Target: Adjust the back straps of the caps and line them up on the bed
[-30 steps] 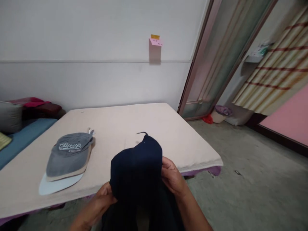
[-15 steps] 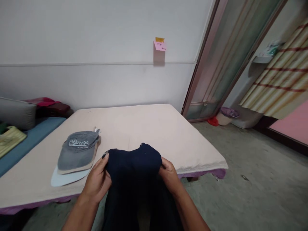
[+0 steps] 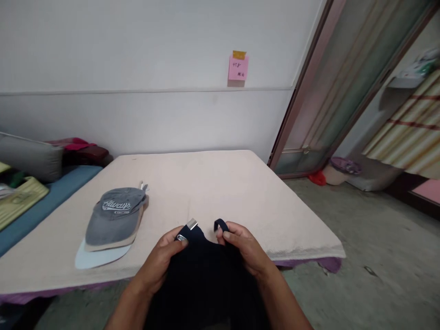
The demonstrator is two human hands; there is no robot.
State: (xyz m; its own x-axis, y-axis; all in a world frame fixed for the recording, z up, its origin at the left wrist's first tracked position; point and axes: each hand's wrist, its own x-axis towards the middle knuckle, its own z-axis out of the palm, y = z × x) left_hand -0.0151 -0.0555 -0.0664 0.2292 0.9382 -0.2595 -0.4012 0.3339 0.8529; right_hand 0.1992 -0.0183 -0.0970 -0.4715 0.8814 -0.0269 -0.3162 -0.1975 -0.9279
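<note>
Between my hands is a dark navy cap (image 3: pixel 197 236), its back opening turned up and its lower part blending into dark clothing. My left hand (image 3: pixel 156 261) pinches the side with the metal buckle (image 3: pixel 181 238) and a shiny metal strap tip (image 3: pixel 191 223). My right hand (image 3: pixel 249 250) grips the other side, where a curled navy strap (image 3: pixel 220 224) shows by the fingers. A gap separates the two sides. Left of my hands, a grey cap (image 3: pixel 115 220) with white lettering lies stacked on other caps, a pale blue brim (image 3: pixel 99 255) sticking out below.
The caps rest on a bed with a cream cover (image 3: pixel 185 183) against a white wall. A grey cushion (image 3: pixel 32 158) and a blue mat (image 3: pixel 74 181) are at the left. On the right are a sliding door (image 3: pixel 330 78) and a bin (image 3: pixel 338 172).
The navy cap has been turned, so its back edge with strap and metal fittings now shows. My hands have come closer together. The view has shifted slightly left.
</note>
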